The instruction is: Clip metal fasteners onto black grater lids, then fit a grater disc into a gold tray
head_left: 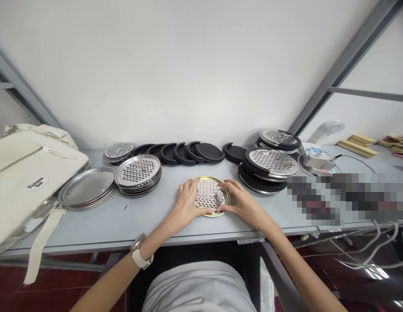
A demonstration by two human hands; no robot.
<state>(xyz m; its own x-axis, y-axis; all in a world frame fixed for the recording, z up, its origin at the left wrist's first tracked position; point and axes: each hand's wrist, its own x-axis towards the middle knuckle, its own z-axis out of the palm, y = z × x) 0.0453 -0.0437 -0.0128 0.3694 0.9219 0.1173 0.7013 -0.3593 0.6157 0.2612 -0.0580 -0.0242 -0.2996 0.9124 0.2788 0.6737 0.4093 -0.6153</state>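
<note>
A round perforated metal disc (208,195) sits inside a gold-rimmed round tray (206,177) near the table's front edge. My left hand (187,200) grips its left side, fingers over the far rim and thumb at the near rim. On the right side my right hand (239,200) holds the rim between thumb and fingers. To the left stand a stack of perforated discs (138,171) and a stack of plain metal trays (87,186). Black-edged graters (271,162) are piled to the right.
Black round parts (209,152) lie in an overlapping row by the wall. A beige bag (35,182) rests at the left. At the right are a white box with cables (318,160), a white fan-like device (329,129) and yellowish strips (357,146). A blurred patch covers the right front.
</note>
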